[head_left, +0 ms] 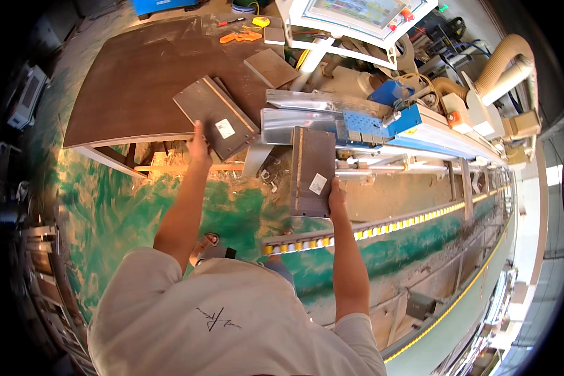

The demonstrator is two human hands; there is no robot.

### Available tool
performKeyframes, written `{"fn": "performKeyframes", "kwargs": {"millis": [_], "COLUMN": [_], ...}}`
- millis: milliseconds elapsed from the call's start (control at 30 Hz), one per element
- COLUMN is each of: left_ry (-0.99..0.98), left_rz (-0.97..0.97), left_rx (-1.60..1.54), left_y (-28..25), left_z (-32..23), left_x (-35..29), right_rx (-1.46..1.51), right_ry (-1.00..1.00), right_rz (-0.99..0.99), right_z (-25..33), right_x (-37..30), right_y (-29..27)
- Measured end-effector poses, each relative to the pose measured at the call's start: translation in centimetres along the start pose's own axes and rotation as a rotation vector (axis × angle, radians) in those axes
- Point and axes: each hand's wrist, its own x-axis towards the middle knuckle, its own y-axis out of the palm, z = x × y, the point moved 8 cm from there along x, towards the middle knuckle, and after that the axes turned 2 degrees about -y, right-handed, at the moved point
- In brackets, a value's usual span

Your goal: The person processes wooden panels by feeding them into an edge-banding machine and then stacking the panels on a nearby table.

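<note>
My left hand (198,150) grips the near left edge of a brown rectangular panel (210,109) with a white label. This panel is tilted over the corner of the brown table, and another board shows partly from under it. My right hand (337,200) is closed on the right edge of a second brown panel (307,160), held nearly upright in front of the machine's metal guide. It too has a white label, and a light groove runs along its left side. The fingers beneath both panels are hidden.
The brown table (138,69) carries a loose board (271,67), orange gloves (240,37) and a yellow tape measure (261,21). A machine with a control screen (357,12) and blue parts (401,119) stands right. A roller rail (382,232) crosses the lower right over a green floor.
</note>
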Motion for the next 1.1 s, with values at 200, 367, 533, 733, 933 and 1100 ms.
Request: {"fn": "performKeyframes", "kwargs": {"millis": [200,367,533,733,933,1100], "left_ry": [0.699,0.091,0.056,0.086,0.054,-0.074], "left_rz": [-0.102,0.499,0.295,0.207,0.208,0.237], "left_rx": [0.636,1.008,1.083,0.932,0.902,0.846], "left_y": [8.6,22.0,24.7,26.5,33.0,37.4], "left_z": [-1.0,18.5,20.7,22.0,28.3,32.9], "left_x": [-16.1,-17.9,-17.8,-19.6,-22.4,-24.4], "right_rx": [-0.100,-0.010,0.027,0.019,0.051,0.025], "right_ry": [-0.208,-0.213,-0.240,-0.396,-0.395,-0.393], "right_rz": [0.082,0.216,0.294,0.259,0.198,0.251], "right_z": [-1.8,3.0,4.0,4.5,1.8,-0.1], "right_x": [12.9,15.0,16.1,17.8,24.0,28.8], "right_y": [-3.0,-2.5,-3.0,-5.2,-11.8,-16.1]}}
